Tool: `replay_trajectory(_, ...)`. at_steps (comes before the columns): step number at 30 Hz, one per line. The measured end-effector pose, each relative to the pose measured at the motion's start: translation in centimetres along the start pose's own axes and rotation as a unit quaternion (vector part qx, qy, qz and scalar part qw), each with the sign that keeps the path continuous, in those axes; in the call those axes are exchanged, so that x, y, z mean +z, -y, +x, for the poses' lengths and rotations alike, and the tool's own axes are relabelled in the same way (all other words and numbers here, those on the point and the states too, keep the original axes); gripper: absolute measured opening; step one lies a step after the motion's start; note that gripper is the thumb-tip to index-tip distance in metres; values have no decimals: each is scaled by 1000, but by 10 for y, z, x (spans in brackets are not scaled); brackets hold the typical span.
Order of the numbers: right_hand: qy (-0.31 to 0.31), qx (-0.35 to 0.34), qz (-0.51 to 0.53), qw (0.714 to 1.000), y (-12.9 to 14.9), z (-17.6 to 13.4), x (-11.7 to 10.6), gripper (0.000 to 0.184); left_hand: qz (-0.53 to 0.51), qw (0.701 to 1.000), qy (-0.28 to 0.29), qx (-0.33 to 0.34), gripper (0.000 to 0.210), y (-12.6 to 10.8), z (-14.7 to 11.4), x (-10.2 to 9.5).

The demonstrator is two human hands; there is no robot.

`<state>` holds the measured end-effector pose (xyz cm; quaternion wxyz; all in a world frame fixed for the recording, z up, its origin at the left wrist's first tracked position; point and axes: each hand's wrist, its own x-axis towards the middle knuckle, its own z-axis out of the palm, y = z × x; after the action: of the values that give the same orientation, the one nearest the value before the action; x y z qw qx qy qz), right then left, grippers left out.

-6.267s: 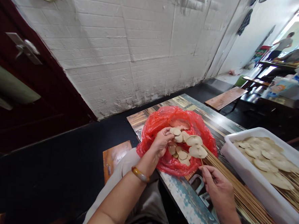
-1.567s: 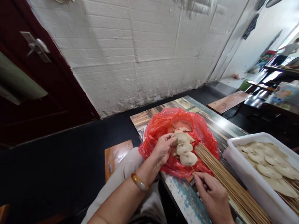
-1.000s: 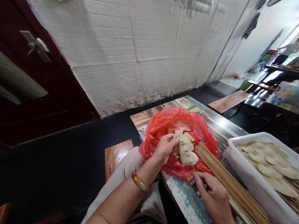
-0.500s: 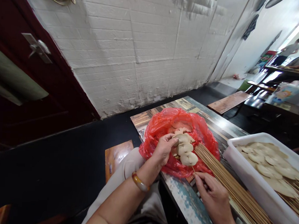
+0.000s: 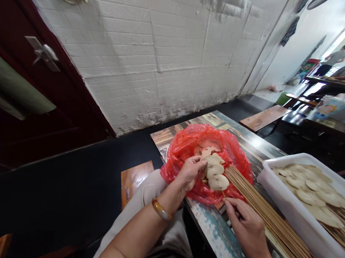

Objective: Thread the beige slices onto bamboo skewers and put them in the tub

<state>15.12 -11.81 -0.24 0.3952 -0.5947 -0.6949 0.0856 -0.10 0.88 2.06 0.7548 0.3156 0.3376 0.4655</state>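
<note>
My right hand (image 5: 244,223) pinches the lower end of a thin wooden skewer (image 5: 224,194). Several pale, flat, round food slices (image 5: 218,182) are threaded along it; their exact kind I cannot tell. At the upper end, my left hand (image 5: 192,170) pinches the edge of a slice with thumb and fingers. Both hands hold this skewer over an opened red plastic bag (image 5: 177,148), where more pale slices (image 5: 209,147) lie. A bundle of bare skewers (image 5: 266,212) rests on the table beside my right hand, one end on the bag.
A white plastic tub (image 5: 297,214) with skewered slices stands on the patterned table (image 5: 213,225) at the right. Wooden benches (image 5: 265,117) stand beyond and at the left (image 5: 134,179). A white wall (image 5: 164,66) runs behind. Two people are at the far right.
My left hand has shifted very slightly to the right at the upper slices. My right hand keeps its hold on the skewer's lower end.
</note>
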Motion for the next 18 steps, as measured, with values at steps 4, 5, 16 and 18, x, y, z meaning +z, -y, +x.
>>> replay_trajectory(4,8,-2,-3,1000,-3,-1,1,19,-12,1000,9,-10,27,-3,0,0)
replay_trajectory(5,9,-3,-3,1000,-3,-2,1,18,-13,1000,7,-7,27,-3,0,0)
replay_trajectory(16,9,-13,9,1000,1,0,-1,16,-43,999,-3,-19,18,0,2,-1)
replay_trajectory(18,9,-15,11,1000,1,-1,-1,15,-46,999,-6,-20,16,-1,1,-1)
